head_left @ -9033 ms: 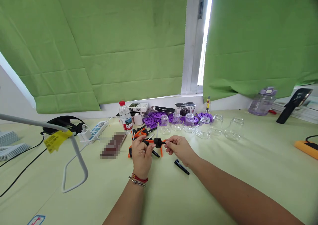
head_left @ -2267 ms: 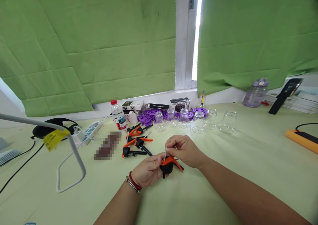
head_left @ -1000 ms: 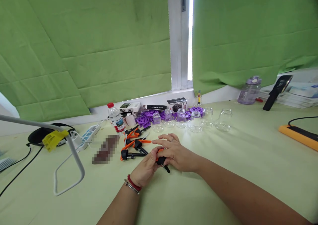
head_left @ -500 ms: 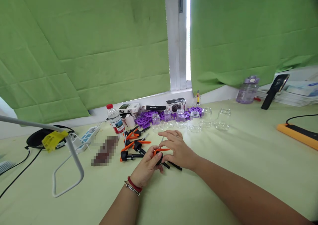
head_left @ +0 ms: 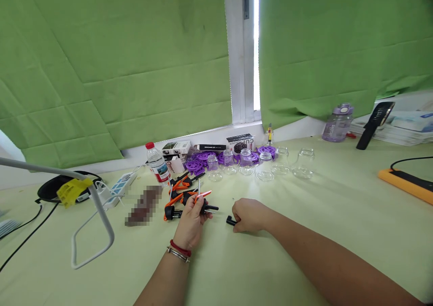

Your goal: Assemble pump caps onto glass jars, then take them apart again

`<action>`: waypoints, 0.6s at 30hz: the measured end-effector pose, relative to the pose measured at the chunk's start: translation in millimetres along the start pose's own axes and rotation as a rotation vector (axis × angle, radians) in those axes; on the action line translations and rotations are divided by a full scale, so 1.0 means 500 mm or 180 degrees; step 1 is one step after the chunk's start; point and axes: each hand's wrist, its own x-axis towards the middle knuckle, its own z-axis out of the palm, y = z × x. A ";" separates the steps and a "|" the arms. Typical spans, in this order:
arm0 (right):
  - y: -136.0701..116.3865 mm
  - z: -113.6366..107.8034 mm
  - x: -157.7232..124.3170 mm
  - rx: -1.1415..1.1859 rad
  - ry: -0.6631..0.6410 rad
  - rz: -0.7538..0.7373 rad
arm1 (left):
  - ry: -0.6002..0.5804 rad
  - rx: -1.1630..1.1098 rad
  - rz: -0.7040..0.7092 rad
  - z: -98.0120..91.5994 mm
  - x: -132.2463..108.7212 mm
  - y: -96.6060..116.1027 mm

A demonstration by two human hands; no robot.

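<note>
Left hand (head_left: 190, 224) pinches an orange-black part (head_left: 205, 206), and here's the right hand (head_left: 249, 214), grip closed on a black tube (head_left: 231, 221)!

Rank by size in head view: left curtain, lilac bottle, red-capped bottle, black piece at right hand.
1. Left curtain.
2. Lilac bottle (wider) and red-capped bottle (taller): too close to rank.
3. Black piece, partly hidden by right hand.

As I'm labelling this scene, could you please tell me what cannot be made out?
Head view:
Black piece: one end hidden by the right hand.
Orange and black tool: partly covered by the left hand.
Brown item: pixelated.
Orange device: cut off by the right edge.
</note>
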 end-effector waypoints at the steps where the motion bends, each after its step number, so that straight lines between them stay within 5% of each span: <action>1: 0.001 0.002 0.002 -0.0017 0.0061 0.0010 | -0.0011 -0.0023 -0.0026 0.000 0.000 -0.001; 18: 0.012 0.010 0.018 0.0550 0.0753 -0.0404 | -0.0142 -0.0119 -0.0078 -0.001 -0.001 -0.007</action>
